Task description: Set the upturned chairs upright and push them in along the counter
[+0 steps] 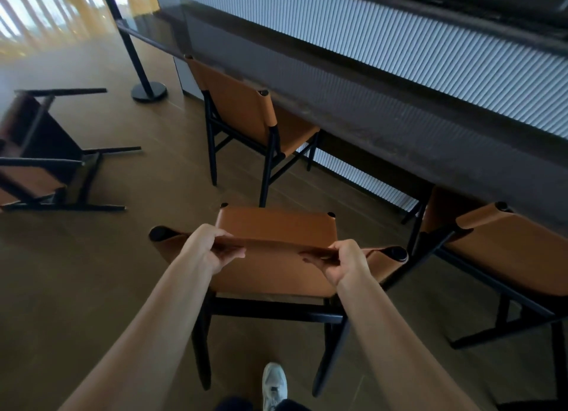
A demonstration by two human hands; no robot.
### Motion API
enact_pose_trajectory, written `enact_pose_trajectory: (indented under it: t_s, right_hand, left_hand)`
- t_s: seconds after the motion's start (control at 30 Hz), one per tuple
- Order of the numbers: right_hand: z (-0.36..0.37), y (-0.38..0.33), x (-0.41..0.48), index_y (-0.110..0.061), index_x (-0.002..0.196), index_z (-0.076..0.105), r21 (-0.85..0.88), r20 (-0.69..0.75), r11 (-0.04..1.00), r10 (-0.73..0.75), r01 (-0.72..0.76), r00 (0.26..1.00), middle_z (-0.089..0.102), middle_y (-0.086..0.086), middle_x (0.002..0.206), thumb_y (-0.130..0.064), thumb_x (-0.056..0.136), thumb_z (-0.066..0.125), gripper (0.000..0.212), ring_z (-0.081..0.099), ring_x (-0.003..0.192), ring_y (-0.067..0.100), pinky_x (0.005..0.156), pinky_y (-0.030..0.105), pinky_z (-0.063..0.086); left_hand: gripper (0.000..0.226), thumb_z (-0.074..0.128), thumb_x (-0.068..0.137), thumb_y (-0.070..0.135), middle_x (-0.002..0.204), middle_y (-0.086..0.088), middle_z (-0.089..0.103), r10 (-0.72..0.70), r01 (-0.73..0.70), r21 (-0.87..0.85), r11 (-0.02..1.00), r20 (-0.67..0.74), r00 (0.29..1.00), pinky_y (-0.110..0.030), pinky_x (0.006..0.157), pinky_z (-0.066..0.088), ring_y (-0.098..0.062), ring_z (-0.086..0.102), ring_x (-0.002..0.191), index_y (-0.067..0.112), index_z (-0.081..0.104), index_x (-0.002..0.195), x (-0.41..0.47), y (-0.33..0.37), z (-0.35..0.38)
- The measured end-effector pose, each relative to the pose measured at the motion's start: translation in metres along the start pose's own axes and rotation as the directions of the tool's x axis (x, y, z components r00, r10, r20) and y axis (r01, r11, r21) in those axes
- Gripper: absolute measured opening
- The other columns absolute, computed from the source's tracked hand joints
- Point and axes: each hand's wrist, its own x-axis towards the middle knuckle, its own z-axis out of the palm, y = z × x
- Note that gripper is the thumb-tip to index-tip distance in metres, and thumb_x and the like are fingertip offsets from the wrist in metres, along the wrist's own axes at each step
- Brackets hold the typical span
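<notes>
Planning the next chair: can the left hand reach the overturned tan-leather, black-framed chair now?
Probably not: the left hand grips the upright tan chair's backrest, and the overturned chair lies apart, leftward across open floor; a step seems needed.

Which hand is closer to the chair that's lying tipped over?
Left. The tipped chair lies to the left, nearest the left hand; the right hand grips the backrest farther away.
</notes>
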Motion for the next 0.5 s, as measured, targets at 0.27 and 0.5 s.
enact_pose_trajectory:
  t_s: [0.27, 0.5]
  right_hand:
    - [0.032, -0.037, 0.010, -0.001, 0.131, 0.033, 0.041, 0.039, 0.999, -0.032, 0.031, 0.999, 0.040, 0.036, 0.132, 0.014, 0.089, 0.031, 0.045, 0.039, 0.123, 0.063, 0.083, 0.065, 0.052]
    - [0.064, -0.069, 0.020, 0.002, 0.123, 0.032, 0.133, 0.059, 0.991, -0.029, 0.021, 0.998, 0.026, 0.041, 0.144, 0.014, 0.091, 0.030, 0.035, 0.027, 0.130, 0.066, 0.089, 0.067, 0.048]
  left_hand:
    - [0.031, 0.048, 0.088, -0.009, 0.128, -0.038, 0.038, -0.008, 0.002, 0.058, 0.998, 0.115, 0.993, -0.047, 0.059, 0.059, -0.052, 0.058, 0.103, -0.016, 0.049, 0.119, 0.026, 0.043, 0.021]
    - [0.004, 0.047, 0.091, -0.010, 0.104, -0.037, 0.045, -0.021, 0.011, 0.096, 0.995, 0.107, 0.994, -0.047, 0.092, 0.053, -0.053, 0.054, 0.113, -0.013, 0.050, 0.091, 0.033, 0.085, 0.055]
